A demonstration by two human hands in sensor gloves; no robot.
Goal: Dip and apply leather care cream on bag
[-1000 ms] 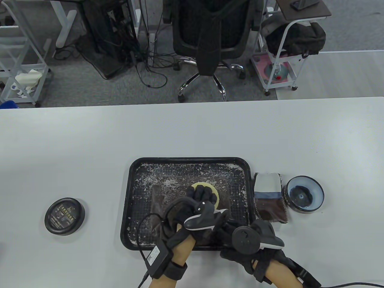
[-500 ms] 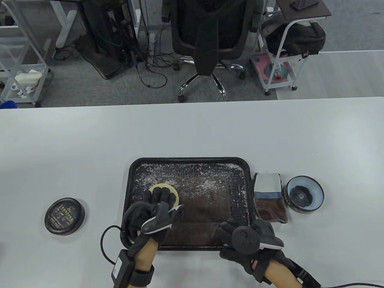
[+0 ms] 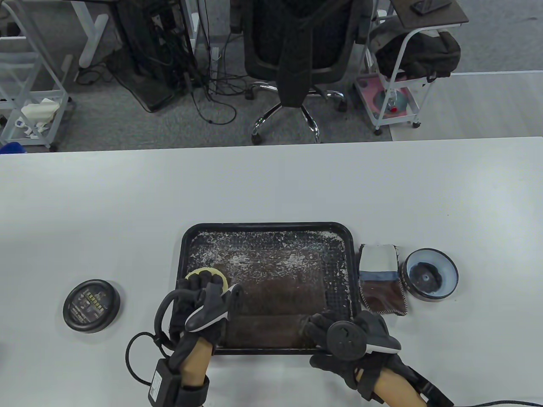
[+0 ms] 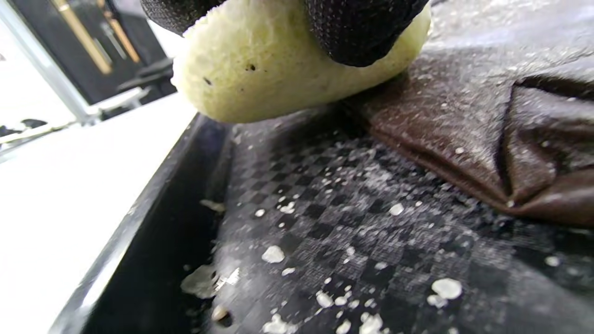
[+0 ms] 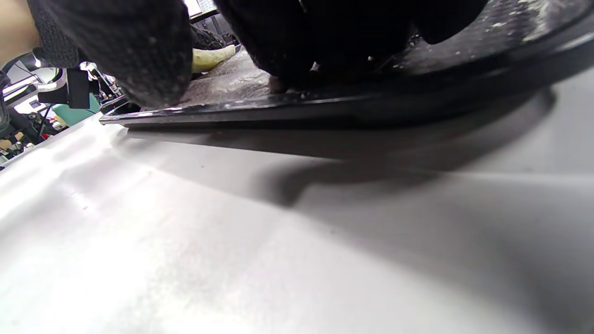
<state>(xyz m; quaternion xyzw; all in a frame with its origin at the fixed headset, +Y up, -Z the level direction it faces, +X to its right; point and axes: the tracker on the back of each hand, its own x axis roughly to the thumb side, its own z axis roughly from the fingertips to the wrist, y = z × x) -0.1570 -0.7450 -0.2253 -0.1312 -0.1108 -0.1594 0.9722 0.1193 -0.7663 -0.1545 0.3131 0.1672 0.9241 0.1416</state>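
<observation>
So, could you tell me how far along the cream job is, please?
Done: the jar is open, lid set aside, and cream specks cover the tray. In hand: the left hand presses the sponge onto the bag's left edge; the right hand steadies its near edge. Left: how much bag is uncoated I can't tell.

We see the left hand (image 3: pixel 203 303) slide the sponge (image 3: pixel 205 275) leftward across the bag (image 3: pixel 280 292), now at the tray's (image 3: pixel 267 227) left edge.
</observation>
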